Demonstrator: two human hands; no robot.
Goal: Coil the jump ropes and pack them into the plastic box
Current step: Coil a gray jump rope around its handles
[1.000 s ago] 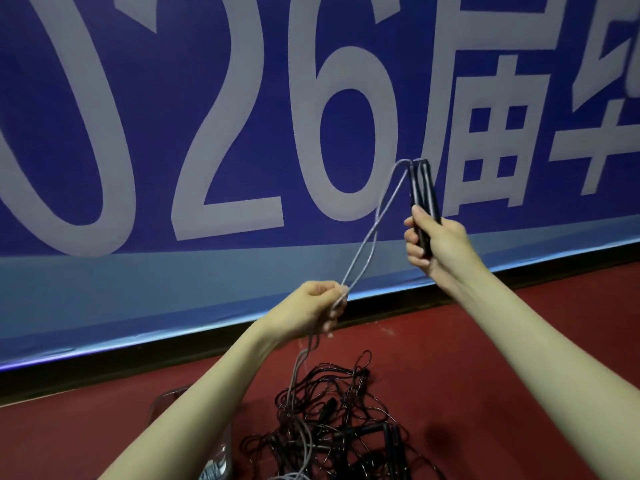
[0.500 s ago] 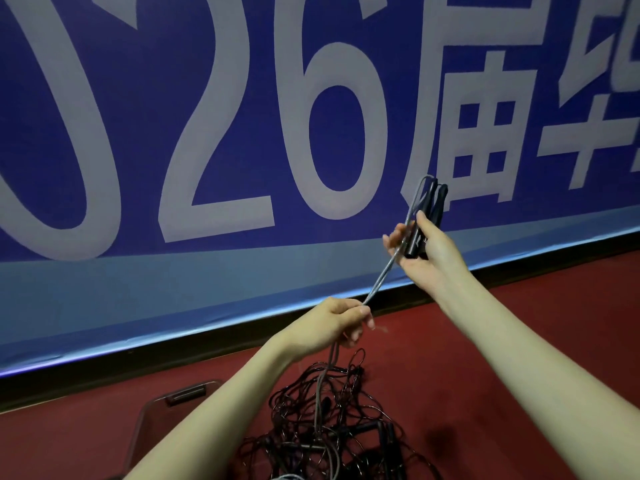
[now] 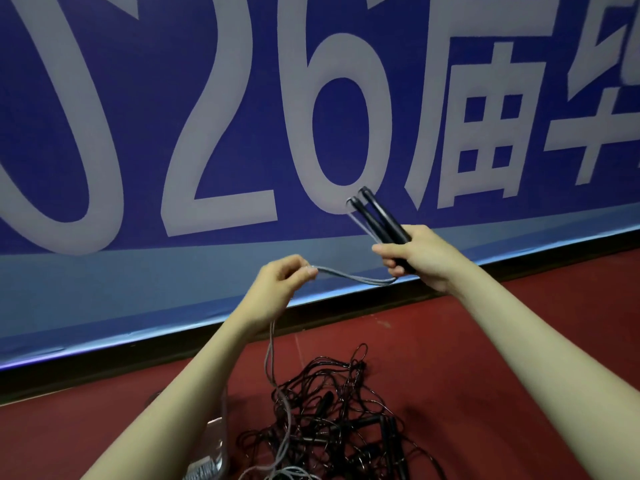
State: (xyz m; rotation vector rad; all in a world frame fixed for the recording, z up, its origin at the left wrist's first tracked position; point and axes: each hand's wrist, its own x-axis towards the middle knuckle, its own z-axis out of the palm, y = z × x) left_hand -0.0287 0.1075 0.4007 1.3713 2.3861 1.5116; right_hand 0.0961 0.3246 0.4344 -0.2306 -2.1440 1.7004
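My right hand (image 3: pixel 424 256) grips the two black handles (image 3: pixel 379 218) of a jump rope, held together and tilted up to the left. Its grey cord (image 3: pixel 349 276) runs doubled from the handles to my left hand (image 3: pixel 282 285), which pinches it. From there the cord hangs down to the floor. A tangled pile of black jump ropes (image 3: pixel 332 420) lies on the red floor below both hands. The clear plastic box (image 3: pixel 216 445) shows partly behind my left forearm at the bottom.
A big blue banner (image 3: pixel 207 133) with pale lettering covers the wall right ahead, with a dark strip along its base. Red floor (image 3: pixel 450 341) stretches to the right of the rope pile.
My right hand has come down and tipped the handles to the left. My left hand has slid along the cord, which now lies almost level between the hands.
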